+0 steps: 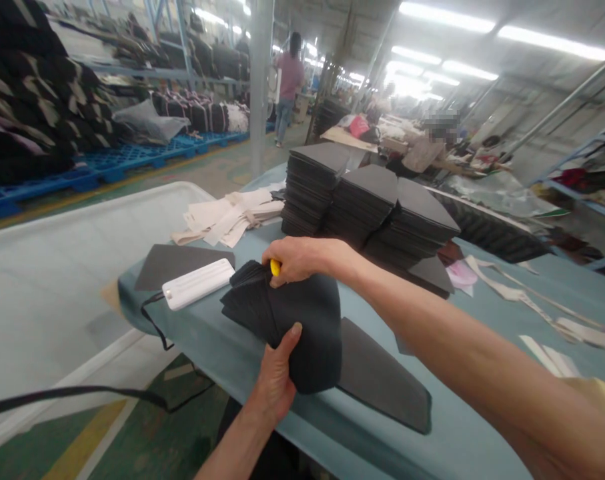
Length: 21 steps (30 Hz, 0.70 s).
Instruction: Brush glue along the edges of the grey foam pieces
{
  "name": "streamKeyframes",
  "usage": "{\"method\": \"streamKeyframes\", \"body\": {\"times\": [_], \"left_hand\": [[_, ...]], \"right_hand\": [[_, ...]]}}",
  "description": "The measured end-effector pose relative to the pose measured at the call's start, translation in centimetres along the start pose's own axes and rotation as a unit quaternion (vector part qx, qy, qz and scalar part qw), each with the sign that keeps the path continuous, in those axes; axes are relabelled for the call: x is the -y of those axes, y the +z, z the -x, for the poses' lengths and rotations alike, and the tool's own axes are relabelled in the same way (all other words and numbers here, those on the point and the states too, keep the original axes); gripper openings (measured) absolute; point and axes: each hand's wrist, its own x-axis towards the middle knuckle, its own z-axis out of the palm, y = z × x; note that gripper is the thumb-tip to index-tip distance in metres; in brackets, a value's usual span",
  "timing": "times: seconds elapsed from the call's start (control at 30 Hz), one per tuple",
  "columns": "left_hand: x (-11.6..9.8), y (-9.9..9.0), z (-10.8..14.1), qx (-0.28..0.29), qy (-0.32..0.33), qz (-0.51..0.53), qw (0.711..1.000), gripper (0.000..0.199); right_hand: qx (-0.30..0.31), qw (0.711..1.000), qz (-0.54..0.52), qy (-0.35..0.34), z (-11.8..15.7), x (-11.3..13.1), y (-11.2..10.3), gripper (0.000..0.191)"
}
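Observation:
A bundle of dark fabric pieces (307, 310) is held above the blue-green table (212, 340), with a dark band or cord around it. My left hand (279, 373) grips the bundle's lower edge, thumb on top. At its upper edge, my right hand (297, 260) is closed round a small yellow tool (275, 267); the tool's tip is hidden against the fabric. One flat dark panel (382, 377) lies right of the bundle, another (177, 263) to the left, partly under a white power bank (199, 283) with a black cable.
Tall stacks of dark panels (367, 197) stand behind my hands. Beige strips (232, 217) lie at the table's back left, more strips (512, 290) at the right. A white bin (82, 267) borders the table's left. A person (288, 80) is in the far aisle.

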Motion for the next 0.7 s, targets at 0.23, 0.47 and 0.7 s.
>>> {"method": "streamKeyframes", "body": {"times": [0.23, 0.47, 0.7], "left_hand": [[0.2, -0.1, -1.2, 0.012, -0.009, 0.04, 0.999, 0.077], [0.6, -0.7, -2.6, -0.009, 0.015, 0.078, 0.997, 0.062], [1.0, -1.6, -3.1, -0.006, -0.028, 0.111, 0.993, 0.057]], "right_hand": [[-0.001, 0.999, 0.052, 0.0, -3.3, 2.2, 0.6, 0.042], [-0.03, 0.997, 0.066, -0.03, -4.1, 4.6, 0.5, 0.04], [-0.088, 0.995, 0.043, -0.031, -4.3, 4.8, 1.6, 0.028]]}}
